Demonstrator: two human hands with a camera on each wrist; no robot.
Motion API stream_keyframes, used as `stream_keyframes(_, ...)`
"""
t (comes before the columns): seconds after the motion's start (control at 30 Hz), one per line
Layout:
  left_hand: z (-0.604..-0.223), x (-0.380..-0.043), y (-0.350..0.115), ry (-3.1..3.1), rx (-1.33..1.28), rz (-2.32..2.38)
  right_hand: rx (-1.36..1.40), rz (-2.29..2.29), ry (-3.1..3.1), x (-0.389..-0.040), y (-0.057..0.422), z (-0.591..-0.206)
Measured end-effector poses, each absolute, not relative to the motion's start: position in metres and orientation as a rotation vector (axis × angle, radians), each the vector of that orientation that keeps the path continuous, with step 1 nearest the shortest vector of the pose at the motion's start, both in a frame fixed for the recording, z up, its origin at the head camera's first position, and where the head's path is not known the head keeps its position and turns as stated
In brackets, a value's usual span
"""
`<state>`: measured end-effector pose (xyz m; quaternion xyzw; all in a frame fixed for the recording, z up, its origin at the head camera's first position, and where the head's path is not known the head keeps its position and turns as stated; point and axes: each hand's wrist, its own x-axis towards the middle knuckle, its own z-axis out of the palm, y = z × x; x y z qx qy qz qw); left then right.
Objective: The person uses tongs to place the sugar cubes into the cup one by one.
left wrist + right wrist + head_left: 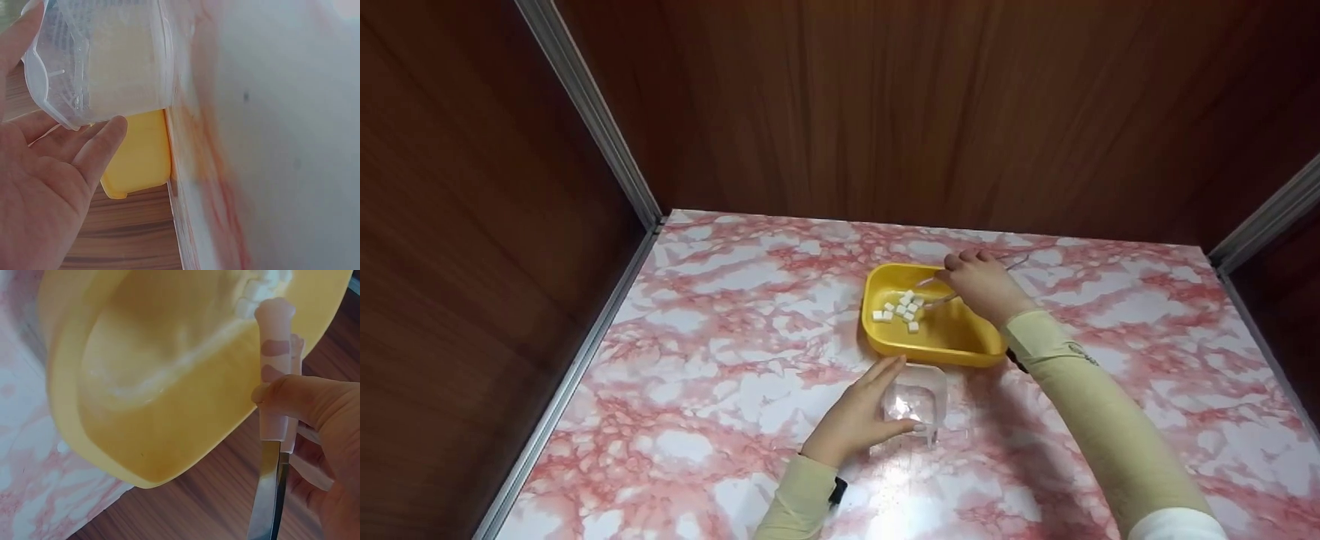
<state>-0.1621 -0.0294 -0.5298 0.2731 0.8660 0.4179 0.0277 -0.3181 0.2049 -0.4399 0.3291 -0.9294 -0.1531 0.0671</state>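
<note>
My left hand [851, 420] holds a small clear plastic container [936, 386] by its sides, thumb at the near side and fingers at the far side. This container stands right in front of a yellow plastic tub [930, 355]. Inside the tub, toward its left, lie several small white cubes [901, 309]. My right hand [986, 285] is over the tub's right part and grips a pair of tongs [275, 354] with pink, paw-shaped tips and metal arms. The tong tips [937, 303] point left, right at the cubes. In the left wrist view the clear container [121, 56] overlaps the tub.
The table top [720, 390] has a red and white marbled pattern. Dark brown wood panels [885, 112] rise behind it and on both sides, with metal strips [607, 127] at the corners.
</note>
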Motion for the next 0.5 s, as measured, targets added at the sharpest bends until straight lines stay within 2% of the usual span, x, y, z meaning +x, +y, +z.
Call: stream_keyframes(0.5, -0.5284, -0.1622, -0.0286, 2.686, 0.823, 1.258, 1.004, -0.548, -2.842, -0.3183, 0.2052, -0.4473)
